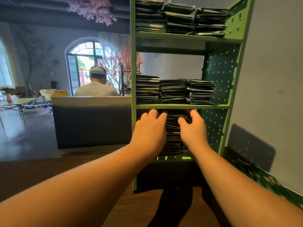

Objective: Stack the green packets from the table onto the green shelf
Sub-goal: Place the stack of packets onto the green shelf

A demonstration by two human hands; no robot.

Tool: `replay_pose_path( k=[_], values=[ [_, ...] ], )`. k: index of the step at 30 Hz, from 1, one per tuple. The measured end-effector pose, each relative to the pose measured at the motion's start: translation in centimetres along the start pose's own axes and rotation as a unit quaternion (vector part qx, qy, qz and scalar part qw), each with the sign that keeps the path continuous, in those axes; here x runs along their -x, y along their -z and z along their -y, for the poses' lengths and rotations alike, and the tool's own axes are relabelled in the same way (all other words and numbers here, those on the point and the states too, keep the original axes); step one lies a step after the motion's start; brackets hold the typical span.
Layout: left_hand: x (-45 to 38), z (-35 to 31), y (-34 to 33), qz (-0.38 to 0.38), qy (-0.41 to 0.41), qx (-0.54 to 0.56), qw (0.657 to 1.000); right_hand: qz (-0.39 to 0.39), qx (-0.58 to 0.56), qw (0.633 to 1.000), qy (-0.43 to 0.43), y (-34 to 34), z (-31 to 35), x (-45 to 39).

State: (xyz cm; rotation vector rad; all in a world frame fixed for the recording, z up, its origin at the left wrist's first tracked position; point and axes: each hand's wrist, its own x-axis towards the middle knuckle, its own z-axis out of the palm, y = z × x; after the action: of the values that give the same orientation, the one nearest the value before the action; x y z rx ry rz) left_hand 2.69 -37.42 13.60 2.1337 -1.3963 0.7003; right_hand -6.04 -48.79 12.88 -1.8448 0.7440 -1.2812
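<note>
Dark wooden worktop point(82, 177) in the foreground, carrying the green shelf point(182, 106) at its far edge against a grey wall. To the right of the shelf, along the wall: a strip of green packets point(268, 181) on the worktop, blurred, number not readable; judged to be the stock yet to move. Both forearms reach into the shelf's lowest filled tier. Left hand point(150, 130): fingers curled over the upper left of the lower stack point(173, 136). Right hand point(193, 128): fingers curled on the stack's upper right, fingertips on the topmost packet; whether either hand pinches a packet or only squares the pile cannot be told. Lower stack: tall, its top close under the board above, a little uneven; packets behind the hands hidden. Next tier up: middle stacks point(174, 91), three piles side by side, headroom above them. Highest tier seen: top stacks point(180, 18), three piles, cut by the picture edge. Beyond the shelf, to its left: a grey partition, a seated person facing away, an arched window, red blossom branches. Progress, judged: mostly shelved, remainder on the worktop.
</note>
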Motion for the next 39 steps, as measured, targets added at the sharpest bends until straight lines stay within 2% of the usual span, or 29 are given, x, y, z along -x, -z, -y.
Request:
replay_pose_path(
  k=[11, 21, 26, 33, 39],
  values=[
    [0.2, -0.1, -0.1, 0.013, 0.016, 0.025, 0.999, -0.014, 0.0, 0.999, -0.029, -0.5, 0.7, -0.8],
    [0.4, 0.3, 0.0, 0.011, 0.007, 0.088, 0.996, -0.084, -0.115, 0.99, -0.007, -0.8, 0.5, 0.6],
    [0.5, 0.6, 0.1, 0.009, 0.023, 0.114, 0.993, -0.071, -0.116, 0.991, -0.01, -0.9, 0.4, 0.7],
    [0.2, 0.1, 0.3, 0.027, 0.037, 0.082, 0.996, -0.056, -0.096, 0.994, -0.009, -0.8, 0.4, 0.1],
    [0.0, -0.2, 0.4, 0.047, 0.055, 0.05, 0.996, 0.016, -0.078, 0.997, 0.002, -0.2, -0.1, -0.1]
  ],
)
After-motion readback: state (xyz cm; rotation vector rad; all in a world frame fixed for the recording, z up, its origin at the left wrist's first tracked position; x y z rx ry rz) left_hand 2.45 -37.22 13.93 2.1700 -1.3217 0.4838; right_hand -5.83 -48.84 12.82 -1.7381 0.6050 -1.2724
